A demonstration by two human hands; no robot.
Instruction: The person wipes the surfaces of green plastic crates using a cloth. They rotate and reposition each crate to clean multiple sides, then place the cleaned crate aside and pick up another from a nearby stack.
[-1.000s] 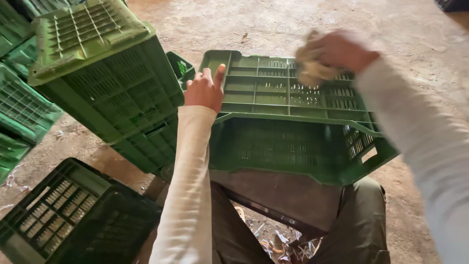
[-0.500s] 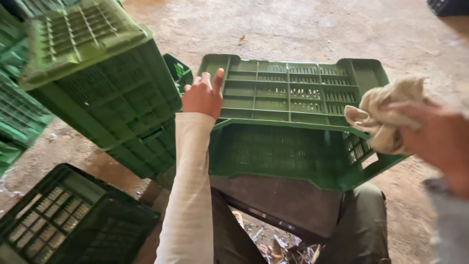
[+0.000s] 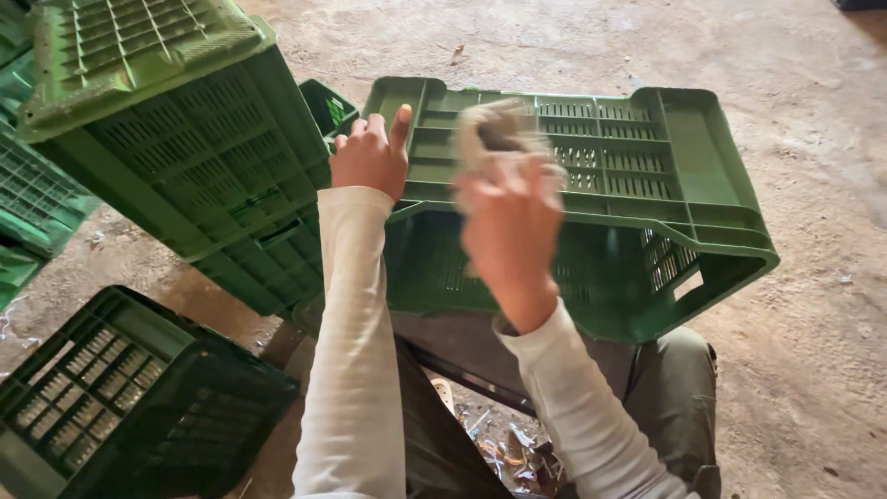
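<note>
1. Here, in the head view, a person in long pale sleeves is sitting with an upturned green crate [image 3: 591, 176] resting across the lap, its slatted underside facing up and its open mouth tilted toward the knees.
2. The left hand [image 3: 370, 157] is pressing against the crate's near left corner, fingers curled over the rim and the forefinger pointing up; it is gripping the edge rather than lying flat on it.
3. The right hand [image 3: 508, 217], blurred, is hovering over the middle of the ribbed underside, clenched around a pale cloth [image 3: 494, 129] that is bunching above the fingers and touching or nearly touching the plastic; the blur is hiding which.
4. The crate is looking stiff and light for its bulk, a hollow moulded shell with open slots; by this view's evidence the thick rim and the cut-out handle on the right end wall are offering the surest holds, while the thin slats are likely flexing under pressure.
5. The cloth is looking soft and limp, taking whatever shape the fist is giving it.
6. To the left, a stack of green crates [image 3: 176, 139] is leaning just beside the lap crate, and a darker crate [image 3: 120, 388] is lying on the dirt floor [image 3: 813, 370] near the left knee.
7. Between the trouser legs, scraps of litter [image 3: 504, 448] are showing on the ground.
</note>
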